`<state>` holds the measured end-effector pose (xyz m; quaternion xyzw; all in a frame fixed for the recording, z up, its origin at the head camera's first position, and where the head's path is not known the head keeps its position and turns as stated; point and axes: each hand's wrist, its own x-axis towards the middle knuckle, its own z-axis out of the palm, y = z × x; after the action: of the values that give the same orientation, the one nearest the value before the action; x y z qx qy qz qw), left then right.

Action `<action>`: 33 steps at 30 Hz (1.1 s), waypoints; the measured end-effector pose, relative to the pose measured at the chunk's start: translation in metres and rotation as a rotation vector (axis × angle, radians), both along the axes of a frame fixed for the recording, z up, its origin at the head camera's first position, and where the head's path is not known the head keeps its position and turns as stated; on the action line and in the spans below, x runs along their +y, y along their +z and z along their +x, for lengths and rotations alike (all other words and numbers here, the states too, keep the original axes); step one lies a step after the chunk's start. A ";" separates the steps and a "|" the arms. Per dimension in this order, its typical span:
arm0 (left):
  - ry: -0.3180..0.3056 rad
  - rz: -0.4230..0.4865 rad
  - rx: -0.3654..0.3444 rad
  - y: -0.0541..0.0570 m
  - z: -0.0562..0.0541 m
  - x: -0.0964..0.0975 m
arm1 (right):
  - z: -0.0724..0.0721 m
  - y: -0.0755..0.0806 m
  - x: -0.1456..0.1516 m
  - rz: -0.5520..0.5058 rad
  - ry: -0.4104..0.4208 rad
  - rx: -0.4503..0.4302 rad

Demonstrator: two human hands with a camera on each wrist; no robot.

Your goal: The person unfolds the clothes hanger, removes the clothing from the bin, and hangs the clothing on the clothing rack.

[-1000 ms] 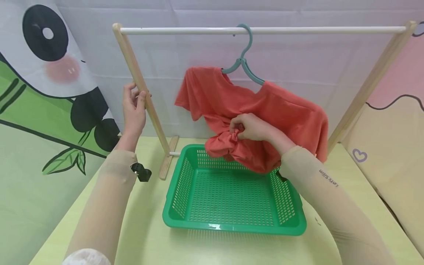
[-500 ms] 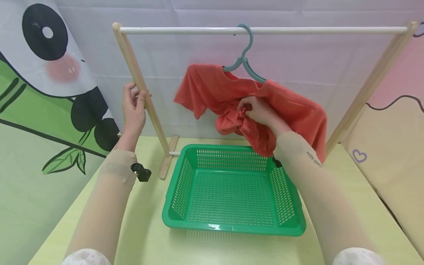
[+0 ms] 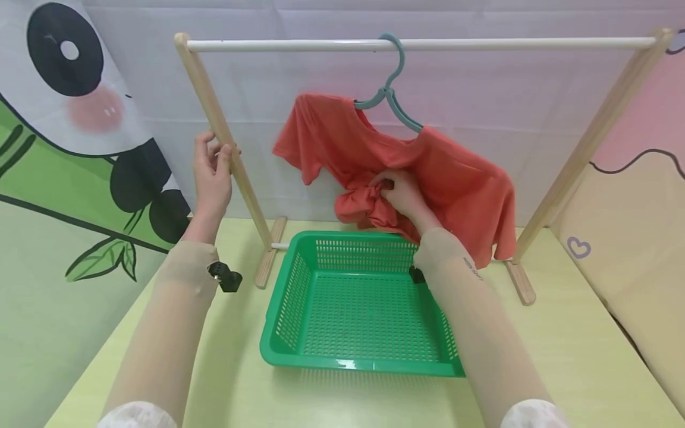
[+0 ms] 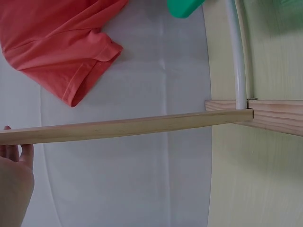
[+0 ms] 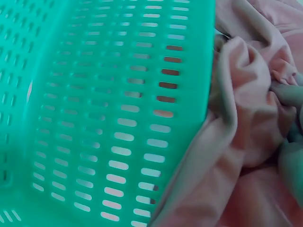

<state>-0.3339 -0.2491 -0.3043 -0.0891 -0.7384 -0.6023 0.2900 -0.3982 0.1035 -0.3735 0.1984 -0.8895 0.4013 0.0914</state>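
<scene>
A red T-shirt (image 3: 465,178) hangs on a blue-green hanger (image 3: 396,110), tilted lower on its right side. The bunched front of the shirt is pinched between thumb and fingers of my right hand (image 3: 404,191), above the back rim of a green basket (image 3: 364,364). In the right wrist view, crumpled cloth (image 5: 253,99) lies close against the basket wall, with fingertips at the right edge. My left hand (image 3: 213,181) grips the left wooden post (image 3: 206,95) of the clothes rack, thumb in front. The left wrist view shows this post (image 4: 132,128) with a shirt sleeve (image 4: 90,75) nearby.
A white rod (image 3: 278,45) spans the top of the rack and bears the hanger. The rack's wooden feet (image 3: 270,252) stand on the pale yellow table (image 3: 556,356). Behind hangs a light cloth backdrop (image 3: 481,77), with a cartoon drawing at left.
My right hand first rises with the bunched shirt, then shifts left and slightly down. The shirt swings left with it, uncovering the rack's right foot. My left hand keeps its hold on the post.
</scene>
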 end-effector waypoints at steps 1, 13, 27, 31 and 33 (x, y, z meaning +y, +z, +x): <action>0.003 -0.001 0.000 0.001 0.000 0.001 | 0.001 -0.002 0.000 0.023 0.017 -0.009; 0.023 -0.008 -0.015 0.001 0.002 0.001 | 0.007 -0.011 0.000 0.205 0.191 -0.115; 0.027 -0.016 -0.003 0.002 0.001 0.004 | 0.011 -0.009 -0.003 0.183 0.211 -0.193; 0.030 -0.019 -0.010 0.002 0.000 0.005 | 0.012 -0.009 -0.003 0.158 0.208 -0.224; 0.035 -0.022 -0.013 0.000 -0.003 0.004 | 0.012 -0.010 -0.003 0.142 0.204 -0.233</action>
<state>-0.3374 -0.2454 -0.3042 -0.0753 -0.7484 -0.5893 0.2948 -0.3860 0.1007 -0.3830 0.2458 -0.8953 0.3652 -0.0681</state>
